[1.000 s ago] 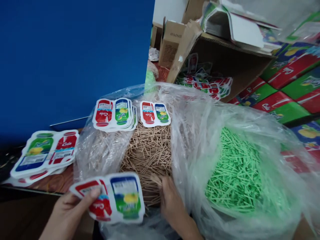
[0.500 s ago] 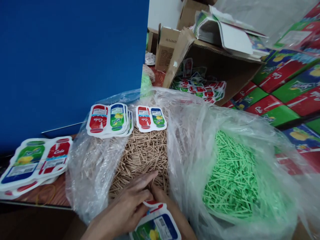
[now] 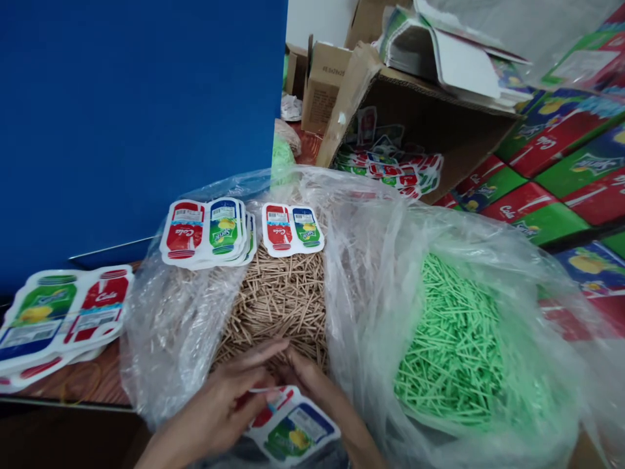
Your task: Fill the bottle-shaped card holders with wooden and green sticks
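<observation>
My left hand (image 3: pixel 227 397) is closed on a jar-shaped printed card (image 3: pixel 297 433) in red, green and blue, its thumb lying over the red part. My right hand (image 3: pixel 312 381) curves along the card's far right side, its fingertips close to those of my left hand; most of its fingers are hidden, and I cannot tell whether it grips anything. Both hands are low over the near end of a heap of thin brown sticks (image 3: pixel 278 293) in a clear plastic bag (image 3: pixel 170 339). A small card (image 3: pixel 293 229) and a card stack (image 3: pixel 208 232) rest at the heap's far side.
Green sticks (image 3: pixel 454 345) fill another plastic bag on the right. More cards (image 3: pixel 63 319) are stacked on the table at left. Behind stand a blue panel (image 3: pixel 137 117), an open carton (image 3: pixel 469 140) with loose cards inside, and printed boxes (image 3: pixel 547 208).
Both hands have drawn slightly nearer each other at the fingertips. The held card has turned and risen a little, showing more of its red part. The camera view has shifted slightly.
</observation>
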Motion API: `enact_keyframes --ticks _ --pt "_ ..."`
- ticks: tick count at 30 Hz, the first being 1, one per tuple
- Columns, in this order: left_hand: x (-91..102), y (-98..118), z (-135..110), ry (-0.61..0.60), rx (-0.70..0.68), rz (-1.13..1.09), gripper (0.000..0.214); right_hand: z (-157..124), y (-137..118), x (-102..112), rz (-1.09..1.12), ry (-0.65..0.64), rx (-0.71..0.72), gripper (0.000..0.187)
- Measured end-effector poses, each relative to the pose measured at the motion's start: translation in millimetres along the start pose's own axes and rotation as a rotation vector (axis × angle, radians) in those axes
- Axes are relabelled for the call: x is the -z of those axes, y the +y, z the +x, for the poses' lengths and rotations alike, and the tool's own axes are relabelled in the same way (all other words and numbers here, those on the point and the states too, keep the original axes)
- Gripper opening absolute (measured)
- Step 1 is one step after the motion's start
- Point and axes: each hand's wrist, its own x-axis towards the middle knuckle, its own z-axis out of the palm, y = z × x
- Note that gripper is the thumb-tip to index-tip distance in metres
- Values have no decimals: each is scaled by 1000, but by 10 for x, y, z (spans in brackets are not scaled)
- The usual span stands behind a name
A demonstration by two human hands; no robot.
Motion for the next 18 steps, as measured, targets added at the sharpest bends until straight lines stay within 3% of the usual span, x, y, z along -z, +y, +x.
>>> enact_keyframes --ticks 3,5,8,12,18 --pt "-34 0 -12 -67 16 -19 23 0 -59 9 -9 -194 11 29" --pt "-49 -7 -15 -116 36 -31 24 -15 -67 22 12 -239 -31 27" --pt "-16 -41 -43 -102 31 -19 22 -20 -41 54 130 -170 -108 19" --pt "47 -54 -123 51 12 -29 18 27 -19 90 225 -57 -131 36" --pt "-178 118 -97 -256 64 -151 10 16 -66 -60 758 81 -260 42"
